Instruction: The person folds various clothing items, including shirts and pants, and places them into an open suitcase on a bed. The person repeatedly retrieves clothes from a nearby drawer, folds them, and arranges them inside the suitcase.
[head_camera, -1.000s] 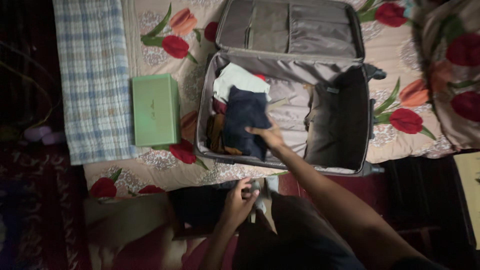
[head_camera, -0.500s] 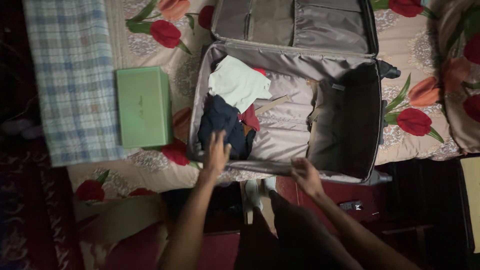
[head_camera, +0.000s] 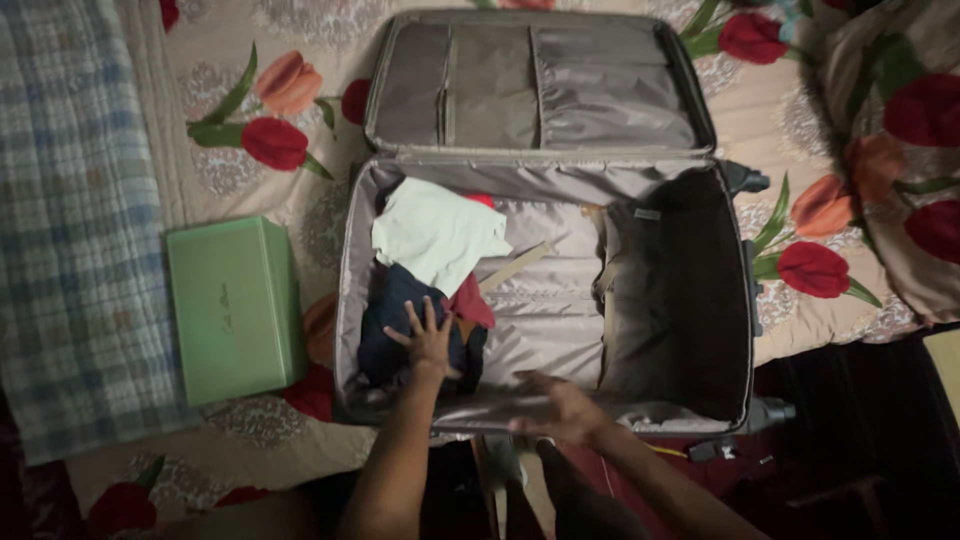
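An open grey suitcase (head_camera: 545, 345) lies on a bed with a tulip-print cover (head_camera: 250, 130). Its left side holds folded clothes: a pale green garment (head_camera: 435, 232) on top, a dark navy garment (head_camera: 392, 325) below it, and a bit of red cloth (head_camera: 470, 303). My left hand (head_camera: 428, 340) rests flat with fingers spread on the navy garment. My right hand (head_camera: 555, 402) hovers open over the suitcase's near rim, holding nothing.
A light green box (head_camera: 230, 308) sits on the bed left of the suitcase. A blue checked blanket (head_camera: 60, 240) covers the far left. The suitcase's right half is bare lining. A floral pillow (head_camera: 905, 150) lies at the far right. Dark floor below.
My right hand left the navy garment and drew back to the near rim. My left hand came up from below and now presses on the clothes. The view shifted downward.
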